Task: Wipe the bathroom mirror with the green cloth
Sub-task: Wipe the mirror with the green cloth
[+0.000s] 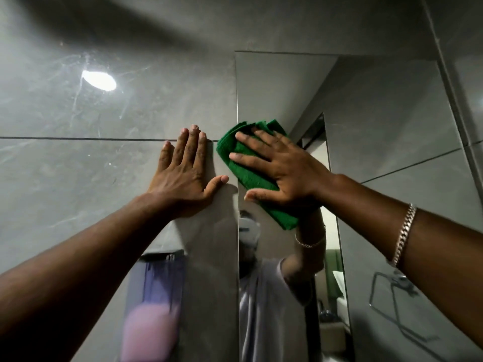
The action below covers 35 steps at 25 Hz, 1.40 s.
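1. Right now the right hand (285, 168) has its palm and spread fingers flat on the green cloth (248, 173), pressing the folded cloth against the mirror (379, 121) at its left edge, a little below the top left corner.
2. That grip is wide and flat: it pins the cloth to the glass and does not pinch it. The cloth's left fold hangs just over the mirror's edge onto the tiled wall (78, 165).
3. Meanwhile the left hand (185, 168) lies open and empty on the wall just beside the mirror's left edge, seemingly as a brace.
4. Wiping is under way, with the cloth in contact near the upper left of the glass.
5. How much is already clean is hard to judge. The glass looks hazy lower down, where the person's reflection shows, but that may be blur and not dirt.
6. Judging by the cloth's place, most of the mirror is likely left: the right side and the whole lower part, down past the soap dispenser (154, 304) on the wall.
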Motion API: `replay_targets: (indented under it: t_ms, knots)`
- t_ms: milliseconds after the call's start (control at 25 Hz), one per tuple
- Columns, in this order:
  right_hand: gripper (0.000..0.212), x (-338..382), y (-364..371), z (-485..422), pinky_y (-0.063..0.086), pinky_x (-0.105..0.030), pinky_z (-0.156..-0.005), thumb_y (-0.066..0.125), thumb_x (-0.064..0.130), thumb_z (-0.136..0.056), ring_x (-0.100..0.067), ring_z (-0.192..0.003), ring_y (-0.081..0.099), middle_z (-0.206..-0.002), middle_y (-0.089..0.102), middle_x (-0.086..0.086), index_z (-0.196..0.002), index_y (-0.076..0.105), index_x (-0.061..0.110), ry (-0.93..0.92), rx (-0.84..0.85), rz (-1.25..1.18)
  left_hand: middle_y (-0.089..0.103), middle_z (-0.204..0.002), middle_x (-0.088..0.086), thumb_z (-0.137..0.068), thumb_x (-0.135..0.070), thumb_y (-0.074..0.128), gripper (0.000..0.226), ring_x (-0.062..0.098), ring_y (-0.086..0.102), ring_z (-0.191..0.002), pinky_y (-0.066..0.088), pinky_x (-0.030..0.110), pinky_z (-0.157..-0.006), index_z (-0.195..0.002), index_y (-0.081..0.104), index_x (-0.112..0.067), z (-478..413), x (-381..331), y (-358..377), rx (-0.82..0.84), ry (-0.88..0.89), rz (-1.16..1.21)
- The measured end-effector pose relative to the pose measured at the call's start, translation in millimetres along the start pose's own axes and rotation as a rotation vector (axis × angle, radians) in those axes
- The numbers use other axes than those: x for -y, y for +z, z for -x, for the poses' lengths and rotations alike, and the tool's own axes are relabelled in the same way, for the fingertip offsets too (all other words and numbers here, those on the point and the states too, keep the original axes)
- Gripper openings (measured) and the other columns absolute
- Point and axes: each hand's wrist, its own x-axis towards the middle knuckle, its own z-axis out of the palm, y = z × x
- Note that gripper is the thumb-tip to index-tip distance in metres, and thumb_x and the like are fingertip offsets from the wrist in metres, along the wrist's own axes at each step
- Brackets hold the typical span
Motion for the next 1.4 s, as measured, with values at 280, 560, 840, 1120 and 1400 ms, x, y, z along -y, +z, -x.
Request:
replay_targets:
  t_ms: [280,560,840,1120,1400]
  knots:
    - [0.077,47,16,28,0.014,-0.056,-0.121,0.032,0.073,-0.089,-0.031,-0.153,0.011,-0.167,0.013,-0.002,-0.154,0.019,0.035,0.015,-0.016,0.024,-0.026,-0.163,0.005,-0.079,-0.076,0.005,0.099,0.019,-0.025,-0.15,-0.013,0.043,-0.122,-0.152,-0.019,-0.015,31,-6,2,0.088,0.003,0.012]
    - [0.078,74,17,45,0.014,-0.061,-0.118,0.035,0.07,-0.089,-0.03,-0.154,0.004,-0.167,0.008,-0.002,-0.155,0.017,0.034,0.447,-0.078,-0.099,-0.024,-0.163,0.005,-0.081,-0.077,0.012,0.099,0.018,-0.022,-0.151,-0.009,0.043,-0.124,-0.153,-0.016,-0.015,60,-14,-4,0.196,0.002,0.072]
    - [0.075,101,33,106,0.018,-0.058,-0.12,0.039,0.068,-0.09,-0.033,-0.151,0.017,-0.165,0.02,-0.006,-0.153,0.026,0.031,0.101,-0.035,-0.054,-0.007,-0.167,0.01,-0.085,-0.069,0.019,0.094,0.022,-0.008,-0.154,0.002,0.044,-0.126,-0.155,-0.001,-0.01,93,-24,-9,0.143,0.037,0.043]
    - [0.07,177,56,159,0.016,-0.054,-0.121,0.046,0.061,-0.089,-0.034,-0.15,0.021,-0.162,0.029,-0.007,-0.15,0.037,0.028,-0.083,-0.008,-0.089,0.003,-0.166,0.017,-0.089,-0.064,0.015,0.089,0.028,0.0,-0.154,0.003,0.048,-0.125,-0.154,0.005,-0.005,122,-32,-10,0.079,0.108,-0.098]
    - [0.072,231,60,182,0.013,-0.056,-0.119,0.044,0.061,-0.089,-0.034,-0.15,0.013,-0.163,0.011,-0.003,-0.153,0.025,0.031,0.589,-0.057,-0.163,0.003,-0.166,0.018,-0.09,-0.061,0.016,0.086,0.029,-0.002,-0.154,0.001,0.049,-0.125,-0.154,0.004,-0.004,134,-51,-11,0.059,0.137,-0.095]
